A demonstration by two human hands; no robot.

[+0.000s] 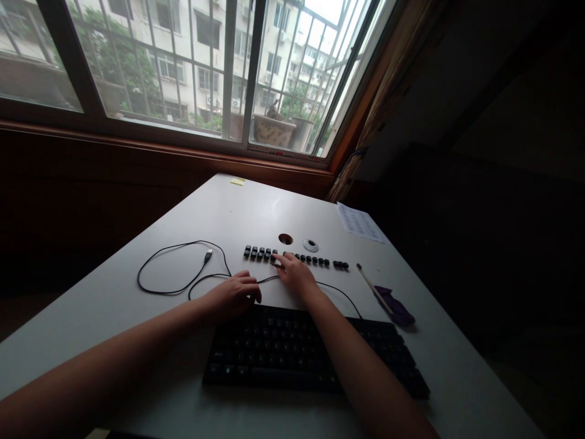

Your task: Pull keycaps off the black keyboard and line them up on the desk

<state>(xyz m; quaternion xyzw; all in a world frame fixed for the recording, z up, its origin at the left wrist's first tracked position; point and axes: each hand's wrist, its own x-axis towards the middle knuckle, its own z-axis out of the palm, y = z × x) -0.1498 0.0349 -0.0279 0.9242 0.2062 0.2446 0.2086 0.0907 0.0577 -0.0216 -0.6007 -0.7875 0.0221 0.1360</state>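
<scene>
Right hand (296, 275) at keycap row (315, 260)

We note a barred window (192, 67) admitting daylight above a wooden sill (159, 149), a white table (137, 317), and dark walls (479, 122) at right.

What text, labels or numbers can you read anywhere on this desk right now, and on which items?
No text is legible.
Sheet of paper at the table's far right: rows of print, too small to read.
Keyboard: key legends too dark and blurred.
Row of loose keycaps by the right hand: no readable marks.
Yellow note near the window: nothing readable.
</scene>
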